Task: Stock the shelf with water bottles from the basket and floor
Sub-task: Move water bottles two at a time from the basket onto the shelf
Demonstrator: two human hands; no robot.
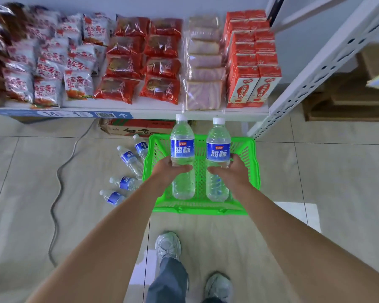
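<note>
Head view, items by descending size:

1. Shelf (127,114) – white board with a blue price strip along its front edge; stocked with packaged snacks (50,62), red-wrapped cakes (144,60), pale sliced cakes (204,62) and red drink cartons (253,60).
2. Green basket (253,171) – plastic mesh, on the tiled floor just below the shelf front.
3. Left bottle (182,149) – upright, white cap, blue label, above the basket; left hand (170,169) grasps it around the middle.
4. Right bottle (218,152) – upright, same kind, beside the first; right hand (232,170) grasps it around the middle.
5. Floor bottles (128,159) – four lying on the tiles, just left of the basket.
6. Grey cable (57,193) – snaking over the floor, well left of the bottles.
</note>
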